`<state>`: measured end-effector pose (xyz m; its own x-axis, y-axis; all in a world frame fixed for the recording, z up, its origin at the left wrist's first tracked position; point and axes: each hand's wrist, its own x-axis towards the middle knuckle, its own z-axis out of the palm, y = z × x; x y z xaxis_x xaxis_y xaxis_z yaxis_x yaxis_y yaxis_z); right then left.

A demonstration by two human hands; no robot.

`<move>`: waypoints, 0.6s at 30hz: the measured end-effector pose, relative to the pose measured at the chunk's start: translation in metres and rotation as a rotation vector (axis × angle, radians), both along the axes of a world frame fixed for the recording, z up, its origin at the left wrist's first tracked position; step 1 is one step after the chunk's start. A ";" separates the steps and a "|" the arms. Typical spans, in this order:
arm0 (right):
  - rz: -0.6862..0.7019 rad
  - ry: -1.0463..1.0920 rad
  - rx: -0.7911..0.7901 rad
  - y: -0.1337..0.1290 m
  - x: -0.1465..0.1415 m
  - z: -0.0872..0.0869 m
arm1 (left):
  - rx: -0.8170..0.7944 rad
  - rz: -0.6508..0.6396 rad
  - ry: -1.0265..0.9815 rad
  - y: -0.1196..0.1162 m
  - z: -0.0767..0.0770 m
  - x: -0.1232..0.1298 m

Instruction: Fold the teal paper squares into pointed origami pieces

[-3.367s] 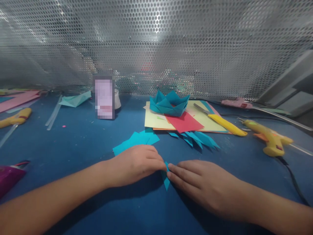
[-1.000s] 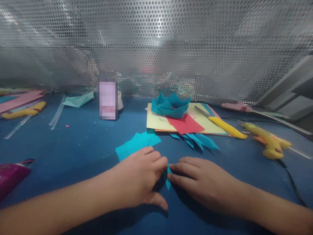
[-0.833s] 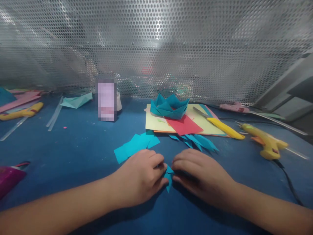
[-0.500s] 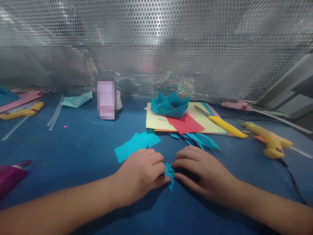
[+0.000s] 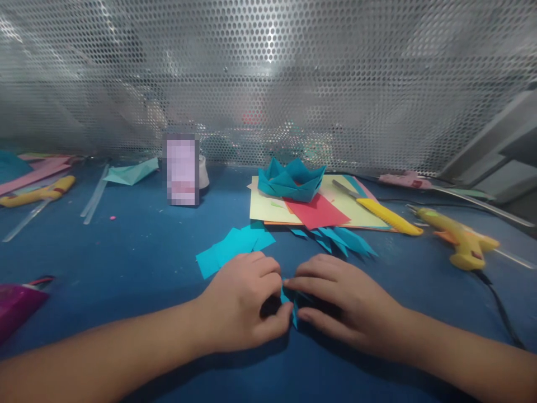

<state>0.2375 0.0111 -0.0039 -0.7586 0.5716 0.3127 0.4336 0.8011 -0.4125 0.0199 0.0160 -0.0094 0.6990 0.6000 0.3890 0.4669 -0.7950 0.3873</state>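
Note:
Between my two hands, a small folded piece of blue paper [image 5: 290,302] is held low over the blue table, mostly covered by fingers. My left hand [image 5: 245,302] is closed on its left side, thumb and curled fingers against it. From the right, my right hand [image 5: 348,296] grips the same piece, fingertips on its upper part and thumb lower down. Loose blue paper pieces [image 5: 229,250] lie just beyond my left hand. Several folded blue paper pieces [image 5: 350,240] lie beyond my right hand.
A blue folded-paper crown shape [image 5: 293,182] and a red sheet [image 5: 321,211] lie on stacked coloured paper [image 5: 268,210], beside a yellow utility knife [image 5: 386,214]. A yellow glue gun [image 5: 465,240] with its cord is right. A pixelated upright rectangle [image 5: 182,170] stands behind; a perforated metal panel [image 5: 268,84] closes the back.
My right fingers have moved left over the top of the folded paper and now cover more of it. My left thumb and fingers have spread slightly apart.

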 end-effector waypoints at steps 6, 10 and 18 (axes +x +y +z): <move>-0.099 0.000 -0.057 -0.002 0.002 -0.006 | -0.090 0.062 0.027 -0.001 0.005 -0.001; -0.143 0.009 -0.065 -0.003 0.002 -0.009 | -0.153 0.021 0.081 0.002 0.005 0.000; -0.158 0.014 -0.121 -0.002 0.002 -0.008 | -0.207 0.022 0.081 0.002 0.006 0.000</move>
<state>0.2392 0.0096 -0.0121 -0.6528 0.7172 0.2439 0.5435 0.6677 -0.5088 0.0201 0.0179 -0.0037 0.7091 0.6765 0.1988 0.5196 -0.6919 0.5014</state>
